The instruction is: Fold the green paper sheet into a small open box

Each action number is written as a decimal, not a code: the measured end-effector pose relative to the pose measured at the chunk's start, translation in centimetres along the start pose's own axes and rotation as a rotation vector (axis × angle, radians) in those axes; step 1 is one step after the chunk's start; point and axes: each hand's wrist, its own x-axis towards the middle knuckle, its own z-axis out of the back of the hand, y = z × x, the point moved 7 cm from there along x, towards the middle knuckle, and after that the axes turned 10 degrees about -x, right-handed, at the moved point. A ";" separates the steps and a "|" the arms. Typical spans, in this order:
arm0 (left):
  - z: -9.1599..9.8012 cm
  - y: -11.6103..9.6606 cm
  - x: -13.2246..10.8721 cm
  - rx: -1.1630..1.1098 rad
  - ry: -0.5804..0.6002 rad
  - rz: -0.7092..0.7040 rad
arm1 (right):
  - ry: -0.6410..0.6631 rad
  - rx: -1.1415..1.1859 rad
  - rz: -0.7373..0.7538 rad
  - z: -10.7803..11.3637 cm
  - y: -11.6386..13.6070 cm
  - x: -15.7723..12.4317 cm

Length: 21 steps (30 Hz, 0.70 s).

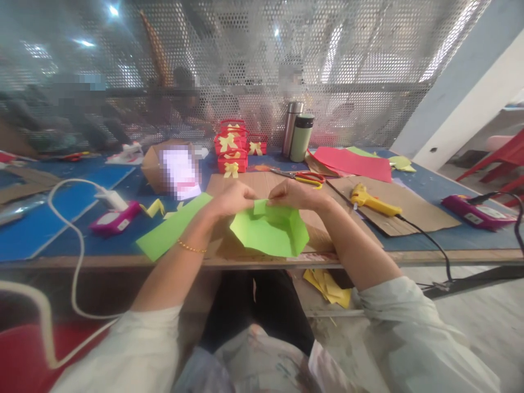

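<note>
A folded piece of green paper (pixel 268 232), creased into a shallow box-like shape with a small flap at its far edge, is held just over the brown cardboard (pixel 221 240). My left hand (pixel 234 197) grips its far edge left of the flap, fingers closed. Right of the flap, my right hand (pixel 295 194) pinches the same edge. The fingertips of both hands are partly hidden behind the paper. Under my left forearm lies a flat strip of green paper (pixel 164 234). Scissors (pixel 303 177) with red and yellow handles rest beyond my right hand.
Small red boxes with yellow bows (pixel 231 144) are stacked at the back, beside two flasks (pixel 301 137). A yellow glue gun (pixel 374 202) lies on cardboard at right, its cord running off the edge. Purple power strips (pixel 114 218) sit at both sides. A lit phone (pixel 180 172) leans at left.
</note>
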 end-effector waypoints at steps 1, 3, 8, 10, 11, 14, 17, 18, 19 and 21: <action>-0.1 -0.1 0.0 0.014 0.030 0.004 | 0.001 0.008 -0.003 -0.1 -0.1 0.0; -0.2 -0.5 -0.1 0.027 0.094 -0.005 | -0.007 0.025 -0.003 -0.4 -0.4 0.2; -0.4 -1.4 -0.2 0.031 0.146 -0.067 | -0.039 0.029 0.037 -0.7 -0.5 0.6; -0.6 -1.1 -0.1 0.059 0.148 -0.049 | -0.032 0.012 0.067 -0.8 -0.2 0.6; -0.7 -1.0 0.0 0.078 0.144 -0.041 | -0.028 0.005 0.079 -0.8 -0.1 0.5; -0.9 -0.9 0.1 0.144 0.129 -0.057 | -0.013 -0.002 0.105 -0.9 0.3 0.4; -1.0 -1.1 0.1 0.204 0.132 -0.092 | 0.003 -0.005 0.131 -1.2 0.3 0.4; -1.0 -1.2 0.0 0.219 0.138 -0.100 | 0.005 -0.006 0.139 -1.3 0.3 0.4; -1.1 -1.3 0.0 0.229 0.147 -0.103 | 0.005 -0.006 0.144 -1.3 0.2 0.4; -1.0 -1.4 0.0 0.240 0.167 -0.101 | 0.005 0.002 0.151 -1.5 0.0 0.5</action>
